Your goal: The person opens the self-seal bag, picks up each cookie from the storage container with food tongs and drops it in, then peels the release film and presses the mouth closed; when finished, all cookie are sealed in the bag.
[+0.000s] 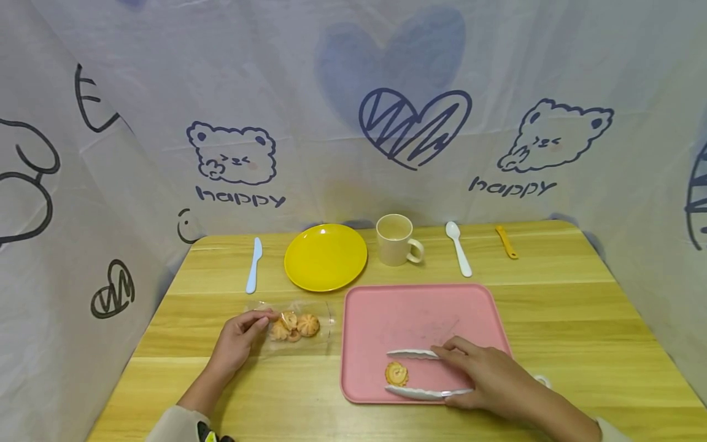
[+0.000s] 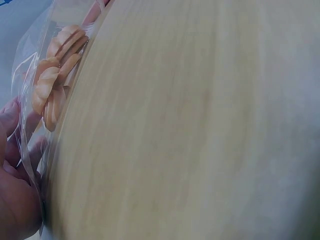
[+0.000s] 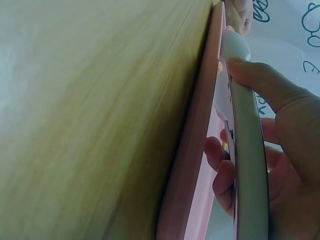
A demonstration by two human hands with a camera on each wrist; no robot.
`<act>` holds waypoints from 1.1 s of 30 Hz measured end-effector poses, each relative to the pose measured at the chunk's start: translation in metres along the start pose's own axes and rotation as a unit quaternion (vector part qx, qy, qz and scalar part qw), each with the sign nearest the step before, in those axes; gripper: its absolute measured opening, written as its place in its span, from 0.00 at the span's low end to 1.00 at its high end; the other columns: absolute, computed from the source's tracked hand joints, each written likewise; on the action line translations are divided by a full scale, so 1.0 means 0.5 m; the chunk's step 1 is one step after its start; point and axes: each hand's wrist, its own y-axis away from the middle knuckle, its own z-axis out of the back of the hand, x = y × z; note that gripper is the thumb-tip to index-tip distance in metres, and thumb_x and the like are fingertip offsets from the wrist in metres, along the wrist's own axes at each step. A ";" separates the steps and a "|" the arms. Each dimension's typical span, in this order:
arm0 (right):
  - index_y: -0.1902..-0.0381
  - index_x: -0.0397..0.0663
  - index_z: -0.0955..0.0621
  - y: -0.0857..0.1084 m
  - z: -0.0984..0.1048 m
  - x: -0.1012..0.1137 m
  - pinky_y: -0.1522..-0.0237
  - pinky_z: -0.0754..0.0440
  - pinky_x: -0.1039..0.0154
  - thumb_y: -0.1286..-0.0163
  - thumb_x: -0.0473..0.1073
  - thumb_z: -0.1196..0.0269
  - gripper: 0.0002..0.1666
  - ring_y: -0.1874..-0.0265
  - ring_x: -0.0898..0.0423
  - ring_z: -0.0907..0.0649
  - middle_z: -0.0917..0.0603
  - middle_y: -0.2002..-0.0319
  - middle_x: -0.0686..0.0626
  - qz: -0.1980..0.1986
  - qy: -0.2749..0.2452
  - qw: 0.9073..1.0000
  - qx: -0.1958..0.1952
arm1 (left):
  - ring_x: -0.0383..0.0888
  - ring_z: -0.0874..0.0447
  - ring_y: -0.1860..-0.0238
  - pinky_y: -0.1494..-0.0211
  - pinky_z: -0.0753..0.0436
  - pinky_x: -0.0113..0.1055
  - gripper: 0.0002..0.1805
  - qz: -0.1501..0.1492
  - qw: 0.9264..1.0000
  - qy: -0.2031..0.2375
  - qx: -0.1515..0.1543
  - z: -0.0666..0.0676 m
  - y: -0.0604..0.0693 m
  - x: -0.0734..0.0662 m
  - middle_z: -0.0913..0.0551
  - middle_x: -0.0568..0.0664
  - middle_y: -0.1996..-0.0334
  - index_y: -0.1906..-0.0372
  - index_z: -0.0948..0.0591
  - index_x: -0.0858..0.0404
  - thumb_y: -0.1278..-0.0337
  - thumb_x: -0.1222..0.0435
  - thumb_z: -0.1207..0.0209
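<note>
My left hand (image 1: pixel 239 339) pinches the left end of a clear plastic bag (image 1: pixel 323 331) holding several cookies (image 1: pixel 308 325), left of the pink tray (image 1: pixel 420 307). In the left wrist view the fingers lie against the bag near the cookies (image 2: pixel 48 82). Over the tray's front right part, my right hand (image 1: pixel 488 377) grips white-tipped tongs (image 1: pixel 417 393). Their two arms stand apart, one on each side of a single round cookie (image 1: pixel 396 373) on the tray. The right wrist view shows thumb and fingers around the tongs (image 3: pixel 250 150).
Along the back stand a light blue knife (image 1: pixel 254 265), a yellow plate (image 1: pixel 326 258), a beige mug (image 1: pixel 394 240), a white spoon (image 1: pixel 459 250) and a small yellow-orange utensil (image 1: pixel 506 243). A white cloth with drawings hangs behind the wooden table (image 1: pixel 563 294).
</note>
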 end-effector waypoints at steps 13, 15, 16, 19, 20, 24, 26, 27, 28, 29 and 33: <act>0.33 0.55 0.19 0.000 0.006 0.001 0.62 0.17 0.63 0.36 0.66 0.28 0.39 0.61 0.65 0.20 0.22 0.44 0.63 0.008 0.001 1.000 0.002 | 0.29 0.24 0.38 0.36 0.27 0.17 0.14 -0.002 1.000 -0.001 -0.001 0.000 0.000 -0.001 0.14 0.64 0.45 0.46 0.14 0.71 0.24 0.66 0.44; 0.33 0.54 0.19 0.001 0.006 0.001 0.61 0.17 0.63 0.36 0.65 0.28 0.38 0.61 0.65 0.20 0.22 0.44 0.63 0.011 0.000 1.000 0.000 | 0.29 0.24 0.38 0.36 0.27 0.17 0.14 0.000 1.000 -0.002 0.000 0.000 0.000 -0.001 0.14 0.64 0.45 0.46 0.14 0.71 0.24 0.67 0.44; 0.33 0.54 0.19 0.001 0.006 0.001 0.61 0.17 0.63 0.36 0.65 0.29 0.38 0.61 0.66 0.20 0.21 0.44 0.63 0.011 -0.001 1.000 -0.001 | 0.29 0.24 0.38 0.36 0.27 0.17 0.14 0.000 1.000 -0.002 -0.001 0.000 0.000 -0.002 0.14 0.64 0.45 0.46 0.14 0.71 0.24 0.67 0.44; 0.33 0.53 0.19 0.001 0.007 0.002 0.60 0.16 0.63 0.36 0.65 0.28 0.38 0.60 0.66 0.20 0.21 0.44 0.63 0.014 -0.005 1.000 -0.003 | 0.29 0.23 0.38 0.36 0.27 0.17 0.14 0.000 1.000 -0.003 -0.001 0.001 0.001 -0.002 0.14 0.64 0.45 0.46 0.14 0.71 0.24 0.67 0.44; 0.33 0.53 0.18 0.001 0.007 0.001 0.60 0.16 0.63 0.36 0.64 0.28 0.38 0.59 0.66 0.20 0.21 0.44 0.63 0.016 -0.007 1.000 -0.004 | 0.28 0.24 0.38 0.36 0.26 0.17 0.14 0.000 1.000 -0.003 -0.001 0.001 0.001 -0.002 0.14 0.64 0.45 0.46 0.14 0.71 0.24 0.67 0.44; 0.33 0.52 0.18 0.000 0.007 0.000 0.60 0.16 0.63 0.36 0.64 0.28 0.38 0.59 0.66 0.20 0.21 0.44 0.62 0.018 -0.012 1.000 -0.005 | 0.27 0.24 0.39 0.36 0.26 0.17 0.14 0.000 1.000 -0.003 0.000 0.000 0.001 -0.001 0.14 0.63 0.45 0.46 0.14 0.71 0.24 0.66 0.44; 0.33 0.51 0.18 -0.001 0.007 0.000 0.60 0.16 0.63 0.36 0.63 0.27 0.38 0.59 0.66 0.20 0.21 0.44 0.63 0.014 -0.014 1.000 -0.004 | 0.28 0.24 0.38 0.36 0.26 0.17 0.14 0.001 1.000 -0.002 0.000 0.000 0.001 -0.001 0.14 0.63 0.45 0.46 0.14 0.71 0.24 0.66 0.44; 0.33 0.52 0.18 -0.002 0.008 0.000 0.59 0.16 0.64 0.37 0.63 0.27 0.39 0.59 0.67 0.20 0.21 0.44 0.63 0.011 -0.013 1.000 -0.004 | 0.28 0.24 0.38 0.36 0.26 0.17 0.14 0.002 1.000 -0.002 -0.001 0.000 0.001 -0.001 0.14 0.63 0.45 0.46 0.14 0.71 0.24 0.67 0.44; 0.33 0.52 0.18 -0.003 0.008 0.000 0.59 0.16 0.64 0.37 0.63 0.27 0.39 0.59 0.67 0.21 0.21 0.44 0.64 0.009 -0.014 1.000 -0.003 | 0.28 0.24 0.38 0.36 0.26 0.17 0.14 0.002 1.000 -0.002 -0.001 0.000 0.001 -0.001 0.14 0.63 0.45 0.46 0.14 0.71 0.24 0.67 0.44; 0.33 0.52 0.18 -0.004 0.008 0.000 0.59 0.16 0.64 0.37 0.63 0.26 0.39 0.60 0.67 0.21 0.21 0.44 0.64 0.006 -0.014 1.000 -0.003 | 0.28 0.24 0.38 0.36 0.26 0.17 0.14 0.001 1.000 -0.002 -0.001 0.000 0.000 -0.001 0.13 0.62 0.45 0.46 0.14 0.71 0.23 0.67 0.44; 0.33 0.51 0.19 -0.013 0.010 0.000 0.58 0.16 0.63 0.38 0.62 0.26 0.39 0.59 0.66 0.20 0.21 0.44 0.64 0.010 -0.009 1.000 -0.007 | 0.27 0.24 0.38 0.36 0.26 0.17 0.14 -0.002 1.000 -0.002 -0.001 0.000 0.000 -0.001 0.13 0.62 0.45 0.46 0.14 0.71 0.23 0.67 0.44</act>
